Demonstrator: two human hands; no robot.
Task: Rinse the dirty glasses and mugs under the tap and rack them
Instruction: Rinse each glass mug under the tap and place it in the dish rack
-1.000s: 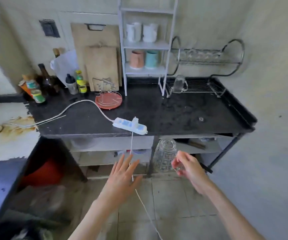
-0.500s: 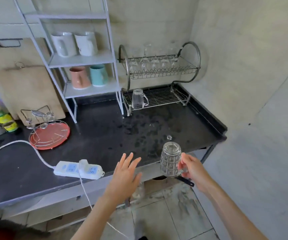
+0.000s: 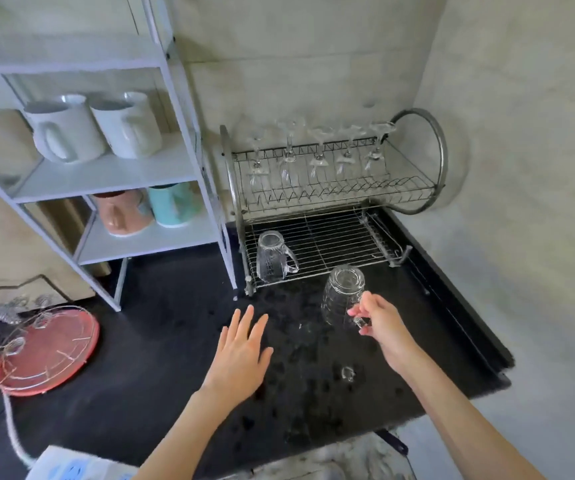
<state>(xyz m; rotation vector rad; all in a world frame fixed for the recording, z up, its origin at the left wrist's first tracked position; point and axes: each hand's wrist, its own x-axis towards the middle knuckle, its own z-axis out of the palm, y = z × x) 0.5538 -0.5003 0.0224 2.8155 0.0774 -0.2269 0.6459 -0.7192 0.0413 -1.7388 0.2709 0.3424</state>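
My right hand (image 3: 381, 323) grips the handle of a clear glass mug (image 3: 341, 296), held upside down just above the wet black counter (image 3: 161, 348), in front of the dish rack's lower tier (image 3: 341, 237). Another clear glass mug (image 3: 274, 256) stands upside down at the left of that tier. Several stemmed glasses (image 3: 317, 154) hang upside down on the upper tier. My left hand (image 3: 241, 351) hovers flat over the counter, fingers spread, holding nothing.
A white shelf unit (image 3: 106, 174) at the left holds two white mugs (image 3: 95, 126), a pink mug (image 3: 121, 211) and a teal mug (image 3: 171, 204). A red round tray with a wire stand (image 3: 43, 348) and a white power strip (image 3: 74, 467) lie at the front left. Walls close the right side.
The view has risen from below the counter and closed in on the dish rack. My right hand has carried the upturned glass mug up and forward to the rack's front edge; my left hand followed.
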